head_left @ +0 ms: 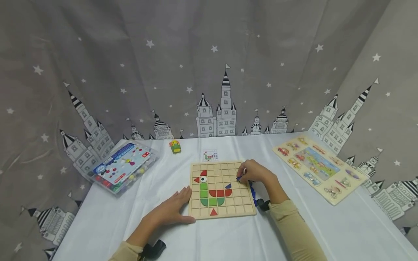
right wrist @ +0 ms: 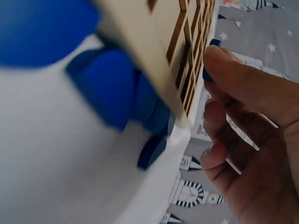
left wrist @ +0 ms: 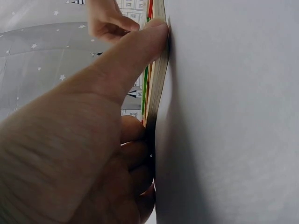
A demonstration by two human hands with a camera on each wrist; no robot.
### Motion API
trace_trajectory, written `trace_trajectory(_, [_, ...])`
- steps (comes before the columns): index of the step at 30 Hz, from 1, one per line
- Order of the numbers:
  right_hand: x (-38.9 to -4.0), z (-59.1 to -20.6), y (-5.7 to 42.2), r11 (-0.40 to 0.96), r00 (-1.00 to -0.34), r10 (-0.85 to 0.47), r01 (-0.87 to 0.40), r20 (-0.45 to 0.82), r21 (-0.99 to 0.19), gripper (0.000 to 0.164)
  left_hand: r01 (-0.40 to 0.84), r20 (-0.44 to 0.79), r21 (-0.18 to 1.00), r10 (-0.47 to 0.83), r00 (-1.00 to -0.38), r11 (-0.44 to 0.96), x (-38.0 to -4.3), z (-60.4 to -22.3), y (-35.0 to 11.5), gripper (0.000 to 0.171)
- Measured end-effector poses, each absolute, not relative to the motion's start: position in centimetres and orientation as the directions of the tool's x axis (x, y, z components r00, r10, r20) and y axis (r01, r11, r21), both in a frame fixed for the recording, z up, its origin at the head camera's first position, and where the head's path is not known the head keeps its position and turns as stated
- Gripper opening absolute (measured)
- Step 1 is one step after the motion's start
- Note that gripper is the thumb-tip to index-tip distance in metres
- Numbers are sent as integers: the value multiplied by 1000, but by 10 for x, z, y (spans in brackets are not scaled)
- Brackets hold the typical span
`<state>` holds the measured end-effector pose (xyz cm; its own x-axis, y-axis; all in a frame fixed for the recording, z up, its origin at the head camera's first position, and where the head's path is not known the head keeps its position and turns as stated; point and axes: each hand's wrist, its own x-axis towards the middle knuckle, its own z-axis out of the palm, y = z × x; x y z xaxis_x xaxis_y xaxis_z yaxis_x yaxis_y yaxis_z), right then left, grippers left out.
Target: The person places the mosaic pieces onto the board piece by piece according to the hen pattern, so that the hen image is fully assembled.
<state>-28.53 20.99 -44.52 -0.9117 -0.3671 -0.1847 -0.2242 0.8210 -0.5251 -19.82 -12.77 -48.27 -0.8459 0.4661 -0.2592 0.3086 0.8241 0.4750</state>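
Observation:
A wooden grid board point(head_left: 241, 209) lies on the white cloth, with red, green and blue pieces forming a bird in its squares. My left hand point(head_left: 172, 209) rests at the board's left edge, fingers extended, its thumb point(left wrist: 152, 39) against the front side. Over the board's right part, my right hand point(head_left: 256, 171) pinches a small blue piece point(right wrist: 207, 73) between thumb and finger. Several more blue pieces point(right wrist: 110, 86) lie on the cloth along the board's right edge. Inside the grid, a lone blue piece point(head_left: 228, 186) sits above the red row point(head_left: 215, 193).
A small picture card point(head_left: 210, 155) with a bird pattern lies behind the board. Left of it stands a little green and yellow figure point(head_left: 175, 146). A clear plastic case point(head_left: 125, 165) is at the left, a wooden vehicle puzzle point(head_left: 320, 166) at the right. A grey castle curtain point(head_left: 209, 72) hangs behind.

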Motion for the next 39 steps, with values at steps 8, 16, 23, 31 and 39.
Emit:
trace_trajectory(8, [-295, -442, 188, 877, -893, -386, -278, -230, -393, 9, 331, -238, 476, 482, -843, 815, -195, -481, -130, 111])
trace_trajectory(16, [-294, -438, 184, 894, -892, -367, -260, -263, -366, 14, 342, -235, 481, 494, -837, 807, -197, -481, -127, 111])
trace_trajectory(23, [-291, -440, 179, 884, -886, -388, -280, -253, -374, 15, 352, -225, 482, 502, -835, 802, -195, -482, -130, 112])
trace_trajectory(31, [-289, -440, 177, 875, -878, -415, -314, -239, -369, 20, 353, -223, 474, 498, -838, 807, -194, -482, -131, 111])
trace_trajectory(39, [-291, -441, 178, 887, -887, -393, -297, -243, -353, 21, 344, -229, 465, 486, -843, 816, -195, -480, -131, 110])
